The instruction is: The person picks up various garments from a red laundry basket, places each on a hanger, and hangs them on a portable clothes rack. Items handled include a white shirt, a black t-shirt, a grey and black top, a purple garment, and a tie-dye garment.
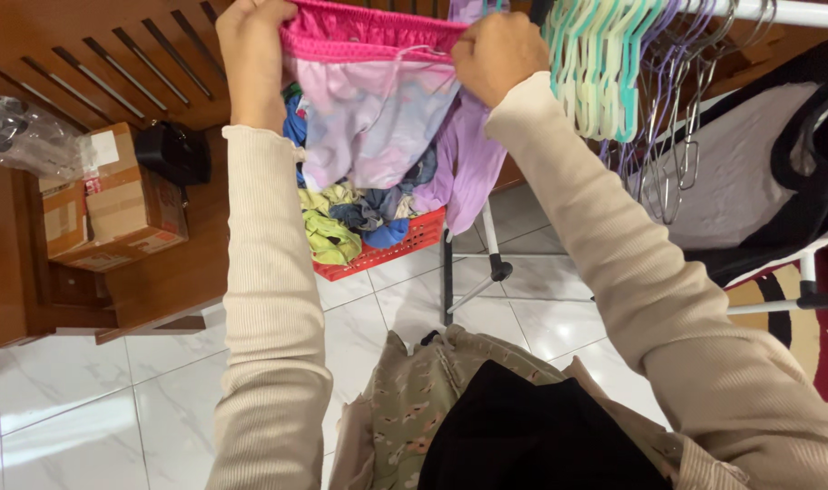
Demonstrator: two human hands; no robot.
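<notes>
I hold up a garment with a bright pink waistband and pale pink-and-blue patterned cloth (373,109). My left hand (251,45) grips the waistband's left end and my right hand (497,53) grips its right end, stretching it between them. The garment hangs in front of a red laundry basket (405,245) piled with several crumpled clothes, green, blue and lilac. A lilac pleated garment (473,163) droops beside the basket under my right hand.
A bunch of mint, white and wire hangers (614,73) hangs on a white rail at the upper right. A black-and-grey garment (759,163) hangs further right. A cardboard box (114,204) and a black object (173,152) sit on a wooden bench at left. White tiled floor lies below.
</notes>
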